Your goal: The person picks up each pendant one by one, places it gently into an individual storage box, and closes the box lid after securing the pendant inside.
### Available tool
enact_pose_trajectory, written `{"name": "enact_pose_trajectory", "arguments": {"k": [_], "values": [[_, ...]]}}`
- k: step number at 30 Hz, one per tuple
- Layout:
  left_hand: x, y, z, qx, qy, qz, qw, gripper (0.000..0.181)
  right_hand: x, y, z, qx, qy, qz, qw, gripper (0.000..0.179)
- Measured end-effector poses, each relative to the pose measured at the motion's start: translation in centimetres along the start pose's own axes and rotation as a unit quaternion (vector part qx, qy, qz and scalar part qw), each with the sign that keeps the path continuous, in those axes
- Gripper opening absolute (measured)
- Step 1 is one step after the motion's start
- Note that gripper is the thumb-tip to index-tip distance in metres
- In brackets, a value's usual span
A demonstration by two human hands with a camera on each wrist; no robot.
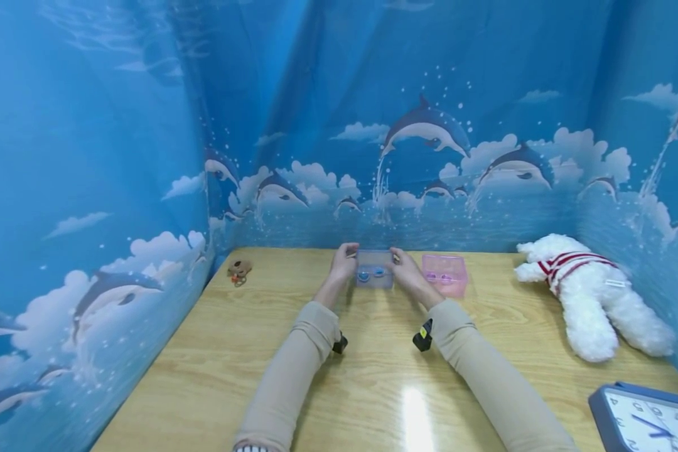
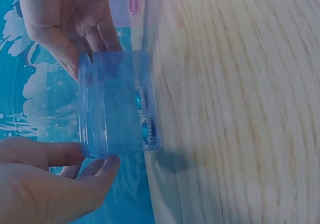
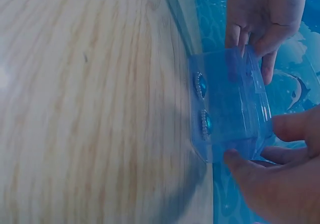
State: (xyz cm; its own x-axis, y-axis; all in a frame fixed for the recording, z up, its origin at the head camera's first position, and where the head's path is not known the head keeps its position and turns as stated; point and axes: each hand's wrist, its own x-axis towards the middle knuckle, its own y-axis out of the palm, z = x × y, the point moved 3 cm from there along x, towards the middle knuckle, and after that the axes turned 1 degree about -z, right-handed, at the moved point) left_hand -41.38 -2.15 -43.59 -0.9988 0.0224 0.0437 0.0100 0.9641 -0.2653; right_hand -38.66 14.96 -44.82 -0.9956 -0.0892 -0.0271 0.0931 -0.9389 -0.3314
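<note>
Between both hands is a clear blue plastic box (image 1: 375, 258), at the far edge of the wooden table. Two blue gem pieces with silvery beaded rims (image 2: 146, 130) show through its side, near the bottom. My left hand (image 1: 343, 263) grips one end of the box, thumb and fingers at its upper edge. At the opposite end my right hand (image 1: 408, 271) pinches it the same way, its thumb and fingers (image 3: 242, 169) close to the corner. A similar pink box (image 1: 454, 285), with pink gem pieces in it, stands just right of my right hand.
A small brown trinket with an orange part (image 1: 239, 271) lies at the table's far left corner. On the right lie a white plush toy (image 1: 590, 295) in a red-striped top and a blue-framed clock (image 1: 627, 414). A dolphin-print curtain (image 1: 294, 207) borders the table.
</note>
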Motion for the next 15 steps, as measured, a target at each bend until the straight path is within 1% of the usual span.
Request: {"name": "enact_pose_trajectory", "arguments": {"k": [2, 5, 12, 15], "values": [[0.1, 0.0, 0.0, 0.007, 0.008, -0.003, 0.9999, 0.056, 0.0, 0.0, 0.0, -0.004, -0.004, 0.0, 1.0, 0.061], [0.1, -0.1, 0.2, 0.007, 0.009, 0.0, 0.9999, 0.059, -0.1, -0.1, -0.1, -0.004, -0.005, 0.002, 1.0, 0.061], [-0.3, -0.1, 1.0, 0.01, -0.012, 0.003, 0.9999, 0.057, -0.4, 0.1, -0.3, -0.012, -0.011, 0.007, 0.9998, 0.061], [-0.4, 0.1, 1.0, 0.007, -0.01, 0.005, 0.9999, 0.056, -0.4, 0.0, -0.3, -0.025, -0.019, 0.004, 0.9995, 0.06]]}}
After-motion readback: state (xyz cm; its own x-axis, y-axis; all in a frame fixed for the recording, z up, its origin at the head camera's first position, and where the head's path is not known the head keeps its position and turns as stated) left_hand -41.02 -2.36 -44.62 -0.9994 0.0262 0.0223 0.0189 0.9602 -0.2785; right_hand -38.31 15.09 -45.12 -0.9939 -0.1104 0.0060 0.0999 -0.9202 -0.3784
